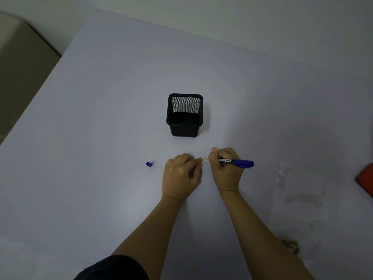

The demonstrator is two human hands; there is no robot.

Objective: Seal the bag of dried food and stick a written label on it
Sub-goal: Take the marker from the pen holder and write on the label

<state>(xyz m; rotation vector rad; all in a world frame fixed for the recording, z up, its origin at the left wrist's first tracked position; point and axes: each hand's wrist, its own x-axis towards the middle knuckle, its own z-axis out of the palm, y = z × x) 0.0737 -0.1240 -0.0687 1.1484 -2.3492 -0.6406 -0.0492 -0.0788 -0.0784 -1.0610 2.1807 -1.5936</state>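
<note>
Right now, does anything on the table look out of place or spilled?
Nothing spilled. The blue cap lies loose, left of the hands, off the pen held in the right hand. The bag lies flat to the right; whether it is sealed is too faint to tell.

Pale lavender surface (101, 122) and what lies on it

A black square mesh pen holder (184, 116) stands mid-surface; a small blue pen cap (149, 164) lies nearer the front edge; a clear plastic bag (300, 199) and a red object (366, 181) sit by the right edge.
</note>
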